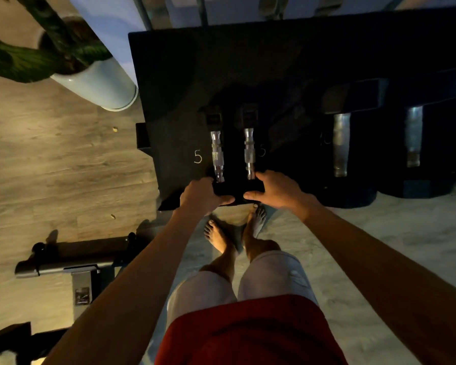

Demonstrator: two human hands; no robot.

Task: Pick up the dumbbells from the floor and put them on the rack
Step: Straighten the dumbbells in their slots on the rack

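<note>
Head view looks straight down on both hands at the near edge of a dark rack. The left hand cups the near black head of the left dumbbell, fingers curled over its outer side and thumb lying along its front edge. The right hand does the same on the near head of the right dumbbell, thumb pointing in toward the left thumb, the two thumbs close but apart. Both dumbbells lie on the rack, side by side and parallel, their chrome handles running straight away from the hands to far heads lost in shadow. A chalked "5" sits just outside the left handle, beyond the left hand; a fainter mark shows just right of the right handle. Further out past the right hand two bigger dumbbells rest on the same rack, well apart from the small pair. Beneath the hands two bare feet stand on pale floor. Out beyond the left hand stands a white pot with a plant, and below the left forearm a dark bench frame.
</note>
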